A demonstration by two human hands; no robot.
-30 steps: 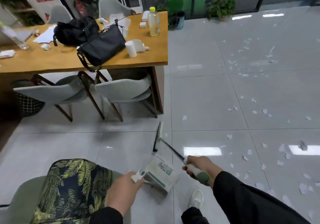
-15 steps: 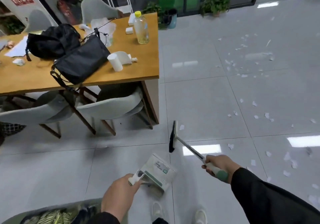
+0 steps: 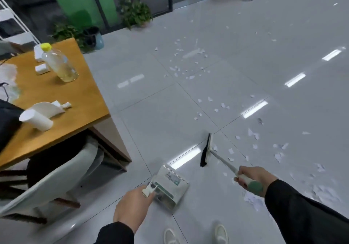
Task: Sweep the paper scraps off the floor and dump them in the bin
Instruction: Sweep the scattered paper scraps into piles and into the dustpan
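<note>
1. Shoes point(image 3: 221, 234) were seen at the bottom edge of the view, planted on the grey tiled floor point(image 3: 151, 130); no paper lay directly between them.
2. The left hand point(image 3: 132, 208) was wrapped around the white handle of the dustpan point(image 3: 171, 189), its grip pressed together on that handle. The pan was held low over the floor; whether its lip touched the tiles could not be told. No scraps could be made out inside it.
3. The right hand point(image 3: 253, 177) was clenched on the green-tipped handle of the broom point(image 3: 205, 150), with the brush head down near a tile joint, just beside the nearest paper.
4. The paper scraps point(image 3: 253, 145) were found lying loose to the right of the brush head, with a denser patch close to the right sleeve and further clusters well apart across the far tiles toward the potted plant point(image 3: 135, 10).
5. No gathered pile was visible, and no bin could be identified with certainty.
6. The tabletop point(image 3: 56, 96) on the left, carrying a bottle point(image 3: 60, 64) and a cup point(image 3: 36, 120), played no part.
7. The task was therefore judged to be barely begun: nearly all sweeping, collecting and the dumping itself were left to be done.
</note>
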